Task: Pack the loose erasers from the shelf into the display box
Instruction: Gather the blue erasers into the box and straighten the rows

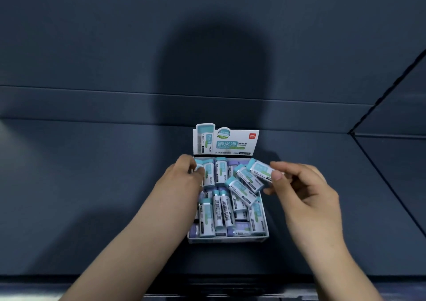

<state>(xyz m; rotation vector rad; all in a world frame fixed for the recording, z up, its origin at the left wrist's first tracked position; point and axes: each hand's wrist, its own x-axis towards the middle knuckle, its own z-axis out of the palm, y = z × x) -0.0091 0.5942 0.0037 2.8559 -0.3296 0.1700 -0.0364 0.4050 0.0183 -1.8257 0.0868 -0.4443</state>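
A dark blue-grey shelf (92, 185) fills the view, with a back panel behind it that carries a broad shadow. At its middle stands a white cardboard display box (228, 239), open at the top, with its printed header card (230, 141) upright at the far edge. The box is crowded with erasers (207, 217) in white sleeves, tipped teal or purple. Most lie lengthwise in two rough rows, and two near the middle show their barcodes (222, 211). At the right side, two more teal-tipped ones (242, 189) lie askew on top of the others. The right hand (304, 190) reaches in from the right, and its fingers (276, 175) pinch the end of a tilted eraser (259, 168) above the box's far right corner, just beside the askew pair. The left hand (184, 176) is at the far left corner, with its fingers curled and pinching a corner eraser (198, 164) that is only partly seen between them. This hand and its forearm hide the box's left wall and the erasers along it. The lower layers are covered by those on top, the sleeves' small print is too blurred to read, and both forearms are cut off by the bottom edge.
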